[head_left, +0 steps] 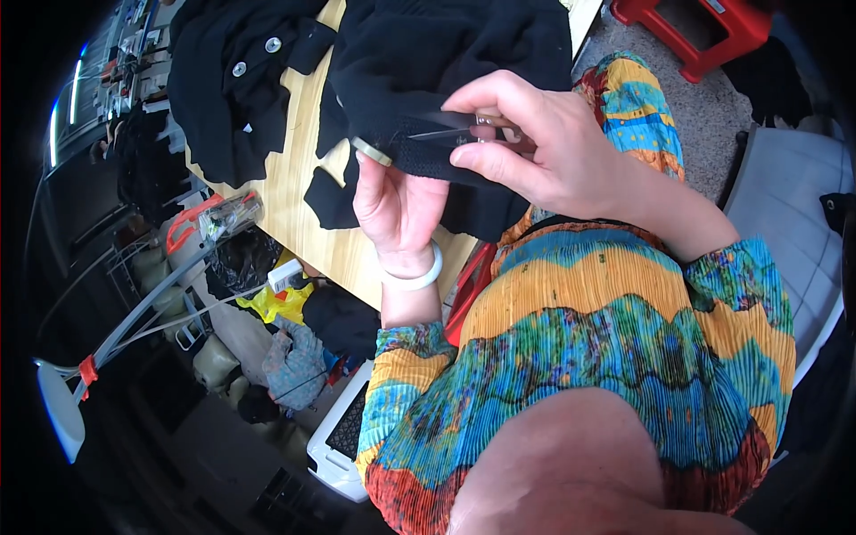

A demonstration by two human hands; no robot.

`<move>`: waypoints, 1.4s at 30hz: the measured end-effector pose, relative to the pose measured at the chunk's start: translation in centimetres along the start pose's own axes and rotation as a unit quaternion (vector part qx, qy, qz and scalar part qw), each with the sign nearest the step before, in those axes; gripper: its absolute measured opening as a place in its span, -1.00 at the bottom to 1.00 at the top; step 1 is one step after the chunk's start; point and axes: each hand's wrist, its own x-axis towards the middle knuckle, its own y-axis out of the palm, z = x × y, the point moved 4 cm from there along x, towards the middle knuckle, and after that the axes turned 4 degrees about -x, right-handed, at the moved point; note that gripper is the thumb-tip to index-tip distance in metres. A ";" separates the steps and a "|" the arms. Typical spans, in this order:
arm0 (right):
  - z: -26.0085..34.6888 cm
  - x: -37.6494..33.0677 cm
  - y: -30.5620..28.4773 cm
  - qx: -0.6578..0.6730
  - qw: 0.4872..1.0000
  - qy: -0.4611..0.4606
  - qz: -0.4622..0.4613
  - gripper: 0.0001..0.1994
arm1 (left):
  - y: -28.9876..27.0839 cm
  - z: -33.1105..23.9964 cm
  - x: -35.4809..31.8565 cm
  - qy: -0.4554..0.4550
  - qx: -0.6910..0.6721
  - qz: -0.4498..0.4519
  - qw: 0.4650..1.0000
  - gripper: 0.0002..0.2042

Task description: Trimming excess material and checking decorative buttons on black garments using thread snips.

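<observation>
In my right hand is a small pair of scissors, gripped at the handles between thumb and fingers. Their blades point left, spread slightly apart and partly blurred, over the ribbed edge of a black knitted garment. Just left of the blade tips, my left hand is closed on that edge from below. A small pale round piece sits at its thumb tip; whether it is a button or a ring cannot be made out. The left fingers are mostly hidden by the cloth.
The garment lies across a light wooden table. Another black garment with shiny round buttons lies at the left. A red stool stands far right. A lamp arm and a white bottle are beyond the table's left edge.
</observation>
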 end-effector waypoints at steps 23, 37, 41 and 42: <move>0.6 -0.1 1.0 0.058 0.996 0.058 0.024 -0.84 | -0.3 1.1 0.0 0.043 0.025 -0.011 0.999 -0.83; 0.6 0.4 1.0 -0.013 1.000 0.002 -0.014 -0.85 | -0.5 1.0 0.2 0.045 0.062 0.030 0.997 -0.80; 0.0 1.3 0.1 0.027 0.996 0.041 -0.077 -0.86 | -0.3 0.9 0.1 0.082 0.070 -0.070 0.992 -0.58; -0.7 1.5 -0.2 0.063 0.991 0.082 -0.086 -0.86 | -0.1 1.1 0.2 0.067 0.060 -0.074 0.993 -0.54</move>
